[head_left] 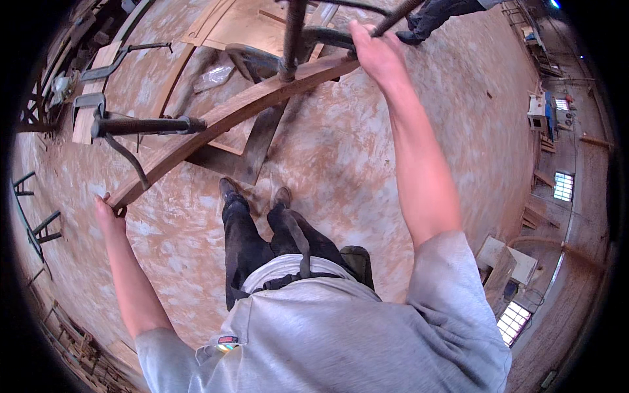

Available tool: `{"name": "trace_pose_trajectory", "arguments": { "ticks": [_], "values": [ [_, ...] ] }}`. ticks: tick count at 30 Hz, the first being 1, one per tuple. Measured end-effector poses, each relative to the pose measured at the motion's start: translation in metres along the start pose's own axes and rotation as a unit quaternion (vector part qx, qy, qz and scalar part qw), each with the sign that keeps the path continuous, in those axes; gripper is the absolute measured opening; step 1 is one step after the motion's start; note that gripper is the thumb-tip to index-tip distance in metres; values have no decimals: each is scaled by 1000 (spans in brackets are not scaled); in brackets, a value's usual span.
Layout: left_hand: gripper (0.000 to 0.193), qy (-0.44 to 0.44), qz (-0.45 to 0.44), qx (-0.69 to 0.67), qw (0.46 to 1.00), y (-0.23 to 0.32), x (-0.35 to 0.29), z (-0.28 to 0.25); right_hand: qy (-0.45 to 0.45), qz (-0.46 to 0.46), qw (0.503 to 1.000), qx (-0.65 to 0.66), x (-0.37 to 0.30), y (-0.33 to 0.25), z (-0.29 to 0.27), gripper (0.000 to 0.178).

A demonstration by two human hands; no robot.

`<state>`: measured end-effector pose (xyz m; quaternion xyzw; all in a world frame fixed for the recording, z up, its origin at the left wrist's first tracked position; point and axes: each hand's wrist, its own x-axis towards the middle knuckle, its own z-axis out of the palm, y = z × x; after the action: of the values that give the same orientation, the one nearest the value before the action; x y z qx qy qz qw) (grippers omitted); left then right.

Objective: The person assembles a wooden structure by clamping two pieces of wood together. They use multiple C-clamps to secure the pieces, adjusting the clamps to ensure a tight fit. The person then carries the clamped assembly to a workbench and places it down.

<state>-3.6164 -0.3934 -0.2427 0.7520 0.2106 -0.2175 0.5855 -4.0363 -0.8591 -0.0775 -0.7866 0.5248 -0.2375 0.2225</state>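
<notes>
A long wooden beam (pixel 226 116) runs slantwise in front of me, from near left to far right. My left hand (pixel 111 213) is closed round its near end, thumb on top. At the far right end, my right hand (pixel 380 56) is closed on the beam, right against the dark metal of a clamp; its fingertips are partly hidden. A G-clamp (pixel 149 126) with a thick screw sits across the left part of the beam. Another clamp (pixel 288 42) stands with its screw on the beam's top, nearer my right hand.
Beneath the beam are a dark angled support (pixel 262 141) and wooden boards (pixel 239 29). Another clamp (pixel 121 59) rests on a plank at the left. Clear plastic (pixel 213 77) lies on the stained floor (pixel 341 170). A person's dark-clothed leg (pixel 436 18) shows beyond my right hand. Metal stands (pixel 39 223) are far left.
</notes>
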Motion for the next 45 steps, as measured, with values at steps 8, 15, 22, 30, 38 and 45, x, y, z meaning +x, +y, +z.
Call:
{"name": "trace_pose_trajectory", "arguments": {
  "ticks": [8, 15, 22, 30, 38, 45],
  "values": [
    [47, -22, -10, 43, 999, 10, -20, 5, -39, -2, 999, -33, 17, -8, 6, 55],
    [48, -34, -29, 38, 998, 9, -8, 1, -86, 6, 994, -60, 45, -9, 16, 67],
    [52, -37, -38, 48, 997, 7, -6, -1, -132, -5, 986, -98, 64, -12, 21, 68],
    [62, 137, 295, 323, 889, 14, -27, -5, -120, -7, 990, -79, 54, -17, 17, 65],
    [52, -262, 433, 144, 850, 80, -246, 96, -145, 5, 984, -107, 65, -13, 19, 62],
    [66, -370, 444, -22, 815, 128, -268, 160, -135, -24, 988, -71, 76, -19, 15, 61]
  ]
}}
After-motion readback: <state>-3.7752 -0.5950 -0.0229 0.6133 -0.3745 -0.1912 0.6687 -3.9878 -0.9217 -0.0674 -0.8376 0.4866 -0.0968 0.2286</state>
